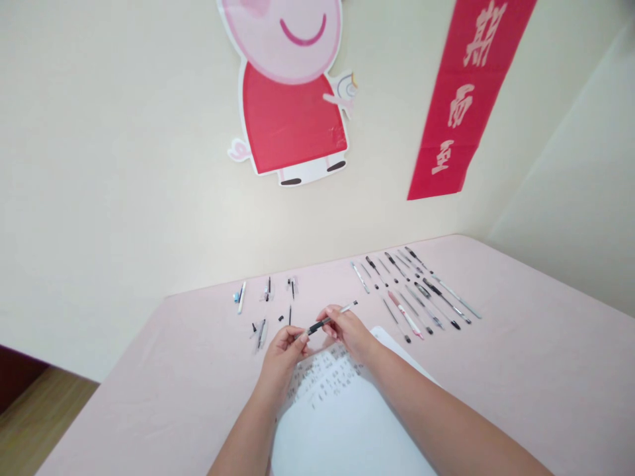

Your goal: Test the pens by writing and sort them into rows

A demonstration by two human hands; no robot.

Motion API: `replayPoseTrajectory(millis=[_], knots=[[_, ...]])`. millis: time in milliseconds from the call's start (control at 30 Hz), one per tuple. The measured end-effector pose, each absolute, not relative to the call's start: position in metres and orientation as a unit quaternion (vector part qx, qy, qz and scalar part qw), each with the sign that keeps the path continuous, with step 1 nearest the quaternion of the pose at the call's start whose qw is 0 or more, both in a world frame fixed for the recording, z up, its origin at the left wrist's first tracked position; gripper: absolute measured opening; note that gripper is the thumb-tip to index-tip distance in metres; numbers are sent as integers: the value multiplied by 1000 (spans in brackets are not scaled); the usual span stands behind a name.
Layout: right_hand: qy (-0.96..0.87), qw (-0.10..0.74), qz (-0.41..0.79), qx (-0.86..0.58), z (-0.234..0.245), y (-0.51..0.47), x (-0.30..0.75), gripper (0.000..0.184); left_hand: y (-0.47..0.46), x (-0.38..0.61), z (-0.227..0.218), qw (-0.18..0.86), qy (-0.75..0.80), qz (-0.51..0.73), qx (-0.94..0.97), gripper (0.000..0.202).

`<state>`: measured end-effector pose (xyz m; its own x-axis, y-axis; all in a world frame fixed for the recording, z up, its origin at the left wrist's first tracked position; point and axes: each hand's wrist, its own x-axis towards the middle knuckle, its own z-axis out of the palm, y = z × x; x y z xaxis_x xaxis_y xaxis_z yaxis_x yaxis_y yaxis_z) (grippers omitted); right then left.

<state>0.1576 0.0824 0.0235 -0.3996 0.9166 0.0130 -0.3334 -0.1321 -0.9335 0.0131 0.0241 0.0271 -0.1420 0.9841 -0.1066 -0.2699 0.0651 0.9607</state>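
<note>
Both hands hold a pen with a black grip section and a clear barrel (348, 307) above the paper. My left hand (284, 354) pinches its lower left end, so the tip is hidden by the fingers. Around the barrel close the fingers of my right hand (346, 327); the far end sticks out to the upper right. Beneath the hands lies white paper (342, 430) with handwritten dark characters near its top. Just beyond my left hand are a slim black pen part (290, 315) and a small black piece (280, 318).
Two rows of pens and pen parts, including a red-and-white pen (404, 313), lie right on the pink tabletop (536, 370). At the back left are a light blue pen (241, 297) and small packets with parts (268, 289). A wall with a pig cutout (295, 125) stands behind.
</note>
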Motion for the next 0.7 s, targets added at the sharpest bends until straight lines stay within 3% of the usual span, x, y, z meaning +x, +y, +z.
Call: replayPoseTrajectory(millis=[700], knots=[[-469,471,672,-327,23,80,156,41,24,13,29,513,500,564,411,31]])
